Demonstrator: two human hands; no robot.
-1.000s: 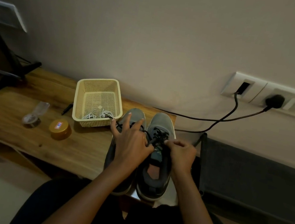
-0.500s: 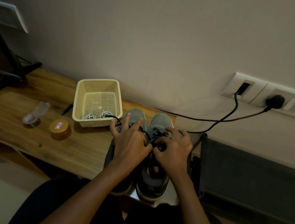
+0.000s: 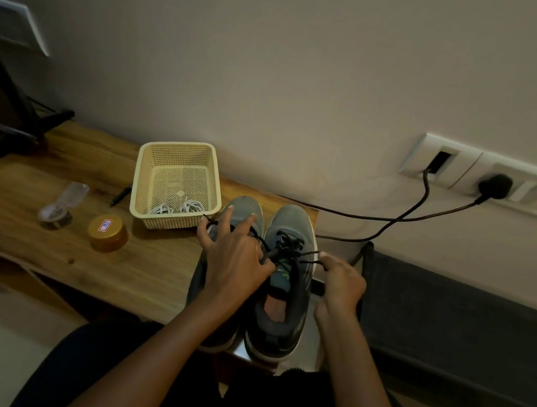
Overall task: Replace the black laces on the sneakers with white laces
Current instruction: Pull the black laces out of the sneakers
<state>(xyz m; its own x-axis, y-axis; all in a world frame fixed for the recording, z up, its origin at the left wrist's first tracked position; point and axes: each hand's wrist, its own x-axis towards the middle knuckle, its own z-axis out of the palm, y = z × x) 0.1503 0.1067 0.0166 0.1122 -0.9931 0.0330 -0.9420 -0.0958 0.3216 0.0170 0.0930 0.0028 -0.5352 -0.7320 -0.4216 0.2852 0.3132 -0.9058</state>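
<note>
Two grey sneakers stand side by side at the right end of the wooden bench, toes to the wall. The right sneaker [image 3: 283,295] carries black laces [image 3: 289,248] across its tongue. My right hand [image 3: 342,284] is beside that shoe's right edge and pinches a black lace end pulled out sideways. My left hand [image 3: 235,260] lies over the left sneaker [image 3: 245,212], fingers spread, thumb side pressed against the lace knot; a black lace runs under its fingers. White laces [image 3: 178,207] lie coiled in the cream basket [image 3: 144,182].
On the bench [image 3: 47,248] to the left are a gold-lidded jar [image 3: 107,232], a clear plastic item [image 3: 61,208] and a pen [image 3: 121,194]. A black stand [image 3: 13,119] is at far left. Black cables [image 3: 406,216] run from wall sockets [image 3: 494,185]. A dark surface [image 3: 451,318] lies to the right.
My right hand has moved from on top of the right sneaker's laces out to the shoe's right side, drawing a black lace end with it. My left hand has stayed over the left sneaker.
</note>
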